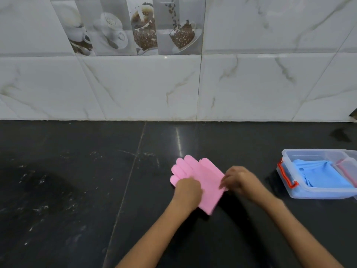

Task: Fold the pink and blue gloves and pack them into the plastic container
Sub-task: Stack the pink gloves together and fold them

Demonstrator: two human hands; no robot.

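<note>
A pink glove (202, 176) lies flat on the black counter, fingers pointing up-left. My left hand (188, 189) presses down on its left side near the fingers. My right hand (238, 179) pinches the glove's right edge. At the far right stands a clear plastic container (286, 153) with a red latch (287, 176). Inside it lies a folded blue glove (320, 175), and a pink item (347, 167) sits at its right end, cut off by the frame edge.
The black stone counter (77, 190) stretches wide to the left and in front, with pale scuffs. A white marble-tiled wall (173, 84) rises behind it.
</note>
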